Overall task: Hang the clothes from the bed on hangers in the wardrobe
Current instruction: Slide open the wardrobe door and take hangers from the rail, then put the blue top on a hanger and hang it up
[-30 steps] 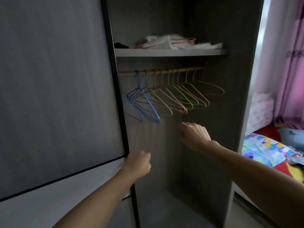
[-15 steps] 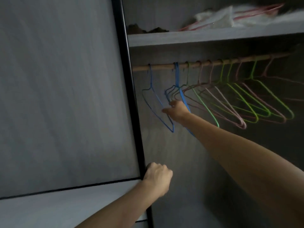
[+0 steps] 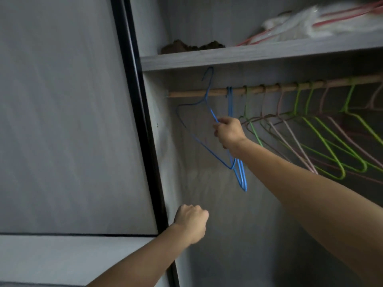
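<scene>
Open wardrobe (image 3: 259, 235), one wooden rail (image 3: 190, 93), right hand (image 3: 230, 134) pinching one blue hanger (image 3: 205, 99), hook above rail, left hand (image 3: 190, 224) curled at 6 o'clock, grip unclear

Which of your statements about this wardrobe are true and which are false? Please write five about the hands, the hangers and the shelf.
1. The right hand grips a blue wire hanger. True.
2. The hook of that hanger sits on the wooden rod. False: the hook is raised above the rod.
3. The left hand holds a green hanger. False: its fingers are curled on nothing, low down near the door edge.
4. Green hangers and pink hangers hang on the rod, to the right of the right hand. True.
5. The shelf above the rod is bare. False: a white bundle and a dark lump lie on it.
</scene>
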The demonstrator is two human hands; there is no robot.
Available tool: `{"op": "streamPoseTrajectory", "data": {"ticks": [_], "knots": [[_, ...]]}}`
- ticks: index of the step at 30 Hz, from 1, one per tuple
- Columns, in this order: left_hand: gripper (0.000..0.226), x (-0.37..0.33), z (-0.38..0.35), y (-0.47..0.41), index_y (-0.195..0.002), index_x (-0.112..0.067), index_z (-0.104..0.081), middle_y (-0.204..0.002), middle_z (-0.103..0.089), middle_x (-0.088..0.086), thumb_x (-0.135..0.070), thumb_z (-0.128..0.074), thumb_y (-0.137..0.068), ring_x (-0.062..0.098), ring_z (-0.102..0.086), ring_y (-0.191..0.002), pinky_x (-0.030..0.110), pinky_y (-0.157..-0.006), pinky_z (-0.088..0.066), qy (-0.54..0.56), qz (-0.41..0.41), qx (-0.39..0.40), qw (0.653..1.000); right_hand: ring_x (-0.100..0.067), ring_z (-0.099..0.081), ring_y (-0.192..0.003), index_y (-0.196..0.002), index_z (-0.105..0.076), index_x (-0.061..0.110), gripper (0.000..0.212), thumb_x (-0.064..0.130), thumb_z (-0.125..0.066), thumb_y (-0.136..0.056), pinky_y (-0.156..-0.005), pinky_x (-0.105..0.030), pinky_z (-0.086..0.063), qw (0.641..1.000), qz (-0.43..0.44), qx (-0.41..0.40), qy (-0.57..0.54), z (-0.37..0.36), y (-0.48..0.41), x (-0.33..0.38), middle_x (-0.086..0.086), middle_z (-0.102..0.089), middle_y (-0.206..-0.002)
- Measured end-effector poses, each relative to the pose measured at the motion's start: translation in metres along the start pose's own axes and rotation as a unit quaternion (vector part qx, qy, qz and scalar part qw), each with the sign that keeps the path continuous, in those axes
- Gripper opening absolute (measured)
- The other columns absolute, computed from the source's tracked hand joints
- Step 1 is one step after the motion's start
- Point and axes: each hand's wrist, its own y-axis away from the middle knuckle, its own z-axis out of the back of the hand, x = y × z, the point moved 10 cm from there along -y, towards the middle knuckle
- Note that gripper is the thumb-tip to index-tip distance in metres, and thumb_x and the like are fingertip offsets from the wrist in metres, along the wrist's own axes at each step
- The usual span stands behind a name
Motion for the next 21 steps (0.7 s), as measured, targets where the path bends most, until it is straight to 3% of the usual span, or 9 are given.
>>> {"op": "streamPoseTrajectory", "data": {"ticks": [2, 5, 8, 12, 14, 16, 18, 21], "knots": [[0.021, -0.007, 0.003, -0.004, -0.108, -0.010, -0.059, -0.113, -0.062, 0.014, -0.021, -0.048, -0.095, 0.035, -0.059, -0.107, 0.039, -0.085, -0.043, -0.006, -0.023, -0.014, 1.000, -0.008, -0.044, -0.046, -0.090, -0.067, 0.022, 0.012, 0.016, -0.056, -0.089, -0.045, -0.022, -0.031, 1.000, 0.019, -0.015, 0.017, 0.018, 0.014, 0.005, 0.004, -0.054, -0.056], [0.022, -0.023, 0.007, -0.006, -0.109, -0.010, -0.060, -0.114, -0.063, 0.015, -0.022, -0.049, -0.094, 0.035, -0.059, -0.109, 0.038, -0.087, -0.044, -0.018, -0.073, -0.034, 0.997, -0.016, -0.052, -0.050, -0.058, -0.066, 0.013, 0.027, 0.021, -0.059, -0.083, -0.052, -0.030, -0.041, 0.994, 0.034, -0.055, 0.089, 0.048, 0.040, 0.008, -0.004, -0.062, -0.055], [0.023, -0.041, 0.004, 0.001, -0.110, -0.011, -0.061, -0.115, -0.064, 0.014, -0.023, -0.051, -0.093, 0.033, -0.060, -0.110, 0.037, -0.087, -0.046, -0.032, -0.132, -0.052, 0.989, -0.014, -0.048, -0.055, -0.068, -0.067, 0.007, 0.025, 0.028, -0.064, -0.081, -0.056, -0.029, -0.041, 0.982, 0.027, -0.081, 0.170, 0.073, 0.078, 0.011, -0.007, -0.059, -0.061], [0.025, -0.064, -0.016, 0.022, -0.112, -0.012, -0.060, -0.115, -0.064, 0.013, -0.025, -0.050, -0.094, 0.032, -0.061, -0.109, 0.037, -0.086, -0.047, -0.044, -0.216, -0.053, 0.974, -0.006, -0.043, -0.054, -0.075, -0.068, 0.023, 0.019, 0.040, -0.068, -0.083, -0.056, -0.027, -0.037, 0.960, 0.051, -0.145, 0.233, 0.102, 0.143, 0.015, 0.005, -0.051, -0.056], [0.025, -0.079, -0.028, 0.036, -0.113, -0.013, -0.059, -0.116, -0.064, 0.012, -0.025, -0.050, -0.093, 0.031, -0.061, -0.110, 0.037, -0.086, -0.047, -0.048, -0.252, -0.048, 0.965, -0.002, -0.045, -0.056, -0.087, -0.073, 0.027, 0.012, 0.035, -0.064, -0.087, -0.059, -0.027, -0.040, 0.956, 0.053, -0.154, 0.242, 0.111, 0.181, 0.013, 0.004, -0.056, -0.058], [0.026, -0.097, -0.039, 0.050, -0.115, -0.013, -0.058, -0.118, -0.062, 0.011, -0.025, -0.049, -0.094, 0.030, -0.060, -0.110, 0.037, -0.086, -0.046, -0.052, -0.284, -0.030, 0.957, 0.003, -0.045, -0.050, -0.094, -0.073, 0.017, 0.014, 0.017, -0.061, -0.088, -0.057, -0.021, -0.039, 0.954, 0.043, -0.174, 0.239, 0.127, 0.225, 0.013, 0.010, -0.054, -0.056], [0.026, -0.124, -0.045, 0.065, -0.115, -0.013, -0.058, -0.118, -0.062, 0.011, -0.025, -0.048, -0.094, 0.029, -0.060, -0.110, 0.038, -0.087, -0.047, -0.062, -0.321, -0.021, 0.945, 0.004, -0.047, -0.047, -0.088, -0.073, 0.011, 0.015, 0.010, -0.059, -0.083, -0.054, -0.018, -0.036, 0.939, 0.018, -0.215, 0.269, 0.154, 0.276, 0.014, 0.014, -0.053, -0.054], [0.028, -0.176, -0.044, 0.098, -0.116, -0.016, -0.059, -0.119, -0.063, 0.008, -0.026, -0.048, -0.093, 0.028, -0.060, -0.111, 0.036, -0.087, -0.046, -0.075, -0.381, -0.019, 0.921, 0.001, -0.044, -0.048, -0.074, -0.068, 0.015, 0.016, 0.029, -0.060, -0.075, -0.051, -0.020, -0.035, 0.906, -0.022, -0.268, 0.326, 0.197, 0.364, 0.017, 0.012, -0.051, -0.051]]}}
